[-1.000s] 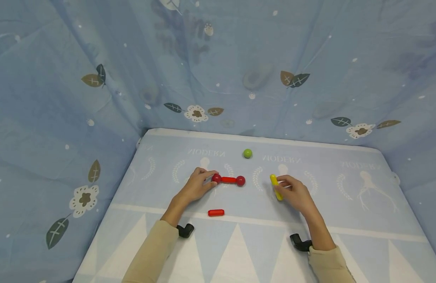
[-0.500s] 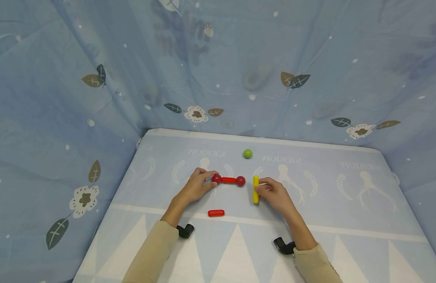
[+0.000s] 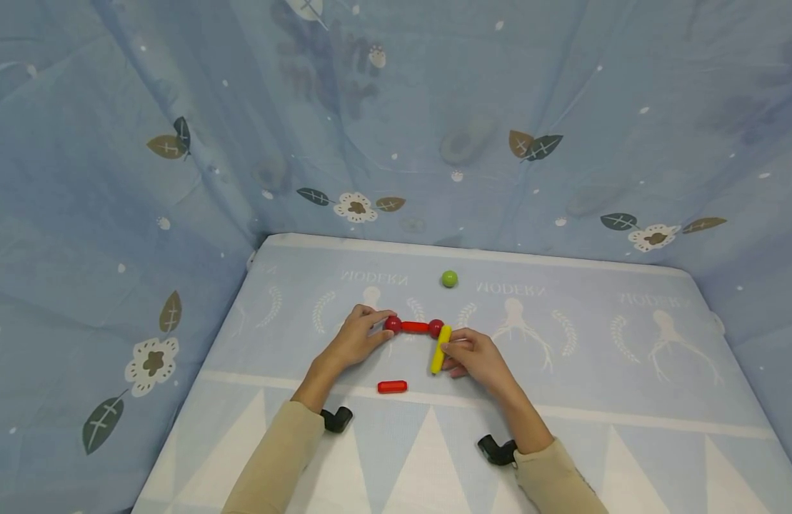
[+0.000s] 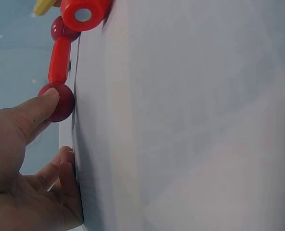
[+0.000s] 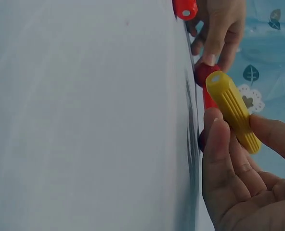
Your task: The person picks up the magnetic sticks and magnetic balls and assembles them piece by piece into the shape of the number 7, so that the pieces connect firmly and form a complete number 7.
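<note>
A red chain of ball (image 3: 393, 324), rod (image 3: 415, 327) and ball (image 3: 436, 328) lies on the blue printed mat (image 3: 563, 371). My left hand (image 3: 381, 325) pinches the left red ball (image 4: 58, 102), thumb against it; the red rod (image 4: 59, 60) runs on from it. My right hand (image 3: 450, 350) pinches a ribbed yellow rod (image 3: 440, 349), whose upper end sits at the right red ball. In the right wrist view the yellow rod (image 5: 233, 110) lies between thumb and fingers of the right hand (image 5: 231, 130), and the far red ball (image 5: 206, 73) shows under the other hand's fingertip.
A loose red rod (image 3: 392, 386) lies on the mat just in front of the chain, and a green ball (image 3: 450, 278) sits behind it. Blue leaf-print cloth walls (image 3: 177, 178) close in the mat at the back and on both sides.
My right hand carried the yellow rod leftward from the right part of the mat up to the chain's right red ball. The left hand and the chain stayed put.
</note>
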A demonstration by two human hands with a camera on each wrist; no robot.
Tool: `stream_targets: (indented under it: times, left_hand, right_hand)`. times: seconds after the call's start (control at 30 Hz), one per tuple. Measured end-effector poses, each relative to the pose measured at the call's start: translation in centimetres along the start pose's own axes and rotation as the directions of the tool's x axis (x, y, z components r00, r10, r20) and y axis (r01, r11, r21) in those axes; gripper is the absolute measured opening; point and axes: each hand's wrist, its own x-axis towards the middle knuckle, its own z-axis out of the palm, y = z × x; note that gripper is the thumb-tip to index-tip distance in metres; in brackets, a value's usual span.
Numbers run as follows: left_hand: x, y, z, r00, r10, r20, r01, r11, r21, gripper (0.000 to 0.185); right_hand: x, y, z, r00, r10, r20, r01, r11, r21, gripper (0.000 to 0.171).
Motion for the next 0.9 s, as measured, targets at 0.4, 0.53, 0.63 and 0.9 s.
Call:
stream_targets:
  times: [0.4,0.53,0.63,0.9]
  left_hand:
    - [-0.1,0.3,-0.1,1.000,0.004,-0.009,-0.004,1.000,0.012,0.044]
    - [-0.1,0.3,-0.1,1.000,-0.001,-0.008,0.001,1.000,0.004,0.044]
    - [-0.1,0.2,-0.1,1.000,-0.001,-0.006,0.001,1.000,0.004,0.044]
    - [0.0,0.1,-0.1,1.000,-0.001,0.001,0.001,1.000,0.009,0.045]
  right_hand:
    - [0.3,0.0,1.3,0.993,0.057,0.103,-0.052,0.998,-0.045,0.027]
    - [0.5,0.2,1.5,0.991,0.059,0.121,-0.053,0.997,-0.055,0.027]
    - [0.8,0.6,1.6,0.988,0.063,0.141,-0.056,0.997,-0.054,0.026]
    - [1.4,1.0,1.8,0.987,0.082,0.140,-0.081,0.997,-0.012,0.024]
